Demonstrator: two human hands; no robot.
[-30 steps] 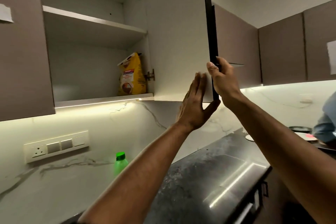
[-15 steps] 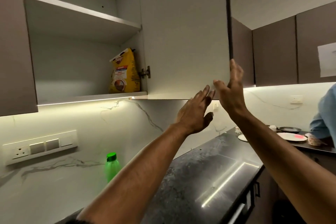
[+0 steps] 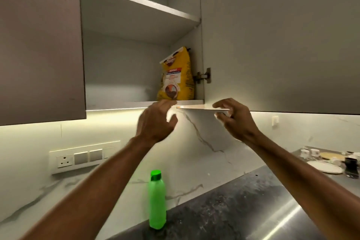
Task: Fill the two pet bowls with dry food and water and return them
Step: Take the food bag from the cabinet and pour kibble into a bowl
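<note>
A yellow bag of dry pet food (image 3: 176, 76) stands upright on the lower shelf of the open wall cabinet, against its right wall. My left hand (image 3: 155, 121) is raised just below the shelf's front edge, under the bag, fingers spread and holding nothing. My right hand (image 3: 233, 118) hovers to the right under the open cabinet door (image 3: 272, 41), fingers loosely curled, holding nothing. A green water bottle (image 3: 157, 200) with a green cap stands on the dark counter by the wall. No pet bowls are in view.
The upper cabinet shelf (image 3: 140, 0) holds nothing. A closed brown door (image 3: 39, 48) hangs to the left. A socket and switch panel (image 3: 83, 157) sits on the marble wall. Plates and cups (image 3: 327, 161) crowd the far right counter (image 3: 243, 206).
My right hand has let go of the door edge and dropped below the door. My left hand has moved up and left toward the bag. The view has shifted left, closer to the cabinet.
</note>
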